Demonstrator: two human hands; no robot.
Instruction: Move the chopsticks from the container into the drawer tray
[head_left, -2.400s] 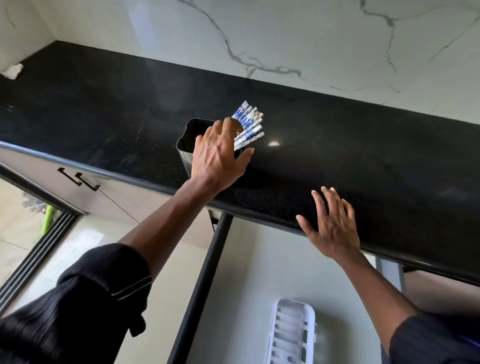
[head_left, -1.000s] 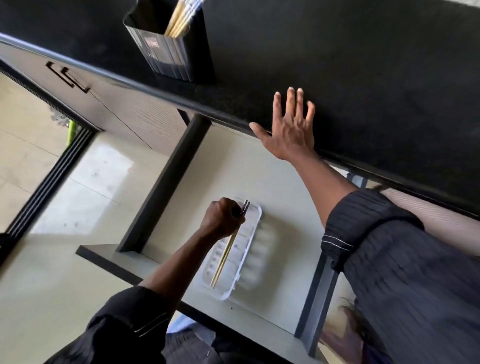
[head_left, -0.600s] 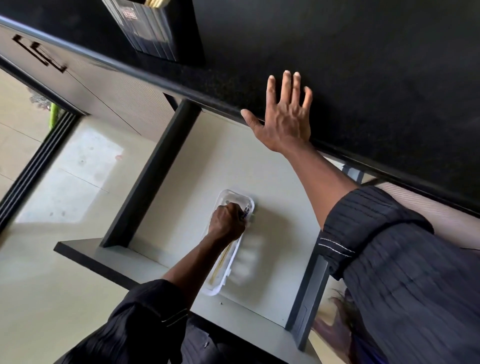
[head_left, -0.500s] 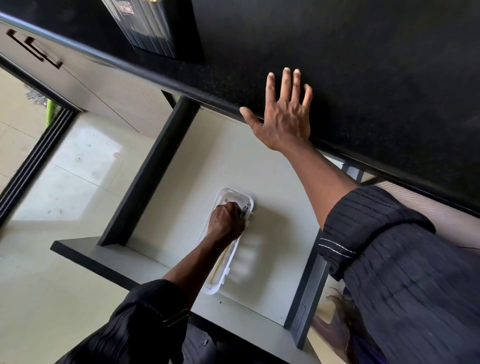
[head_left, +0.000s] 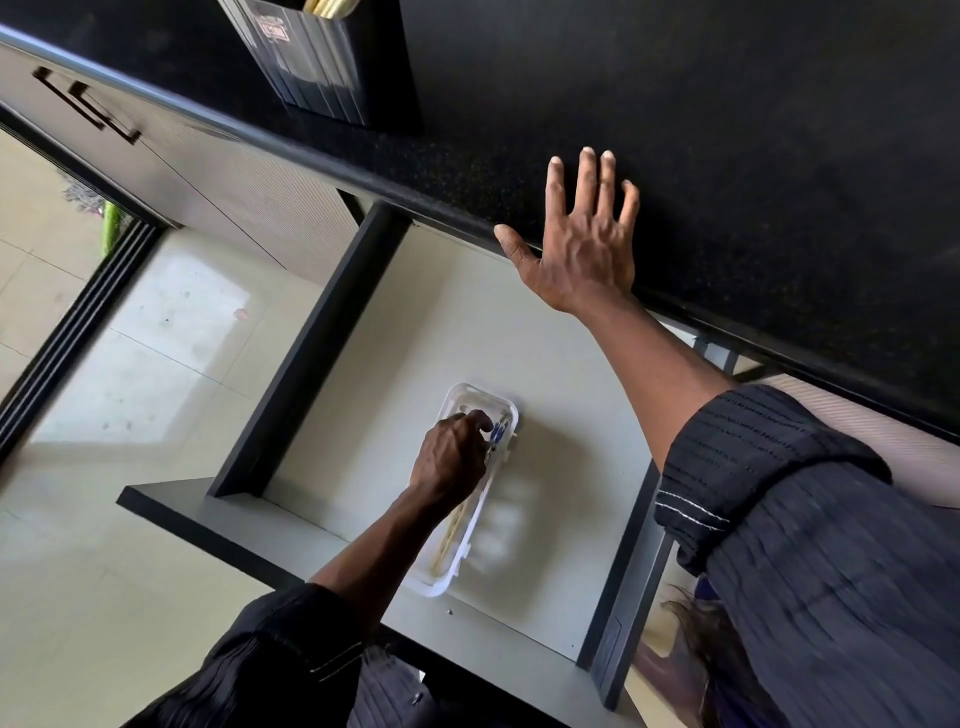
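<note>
A white plastic tray (head_left: 470, 397) lies in the open drawer (head_left: 395, 332). My left hand (head_left: 451, 457) is down inside the tray, fingers closed around the blue-patterned top ends of the chopsticks (head_left: 451, 530). Their pale wooden shafts lie along the tray toward me. The black container (head_left: 311, 62) stands on the black counter at the top, with more chopsticks (head_left: 327, 6) sticking out of it. My right hand (head_left: 579, 244) lies flat and spread on the counter edge, holding nothing.
The black counter (head_left: 727, 130) runs across the top. The drawer has dark side rails (head_left: 311, 348) and a dark front panel (head_left: 249, 535). A closed cabinet with black handles (head_left: 85, 101) is at the left. Pale floor tiles lie below left.
My left hand took chopsticks from the container, carried them down into the drawer and lowered them into the tray. In the last half second it barely moved. The right hand stayed on the counter.
</note>
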